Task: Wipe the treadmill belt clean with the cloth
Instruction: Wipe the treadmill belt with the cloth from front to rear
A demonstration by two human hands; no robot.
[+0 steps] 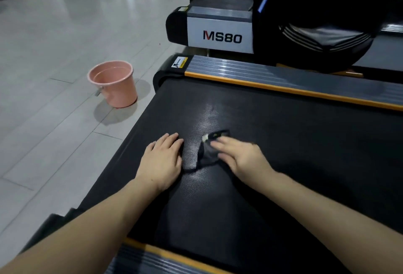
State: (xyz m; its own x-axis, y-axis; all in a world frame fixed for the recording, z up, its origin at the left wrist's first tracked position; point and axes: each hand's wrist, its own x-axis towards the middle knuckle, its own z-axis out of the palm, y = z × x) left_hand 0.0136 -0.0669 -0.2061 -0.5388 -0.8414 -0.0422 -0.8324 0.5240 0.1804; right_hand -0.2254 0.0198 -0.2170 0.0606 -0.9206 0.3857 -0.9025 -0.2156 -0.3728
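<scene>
The black textured treadmill belt point(272, 134) fills the middle of the view. My left hand point(162, 160) lies flat on it, palm down, fingers straight and close together. To its right, my right hand point(237, 157) presses a small dark cloth point(209, 149) onto the belt with straight fingers, and its outline is blurred. A pale tag shows on the cloth's far edge. A shiny streak on the belt runs away from the cloth toward the far side.
A pink bucket point(113, 84) holding water stands on the grey tiled floor left of the treadmill. Grey side rails with orange edges point(283, 89) border the belt. Another person in dark clothes point(322, 18) crouches on the neighbouring treadmill marked MS80 point(220, 37).
</scene>
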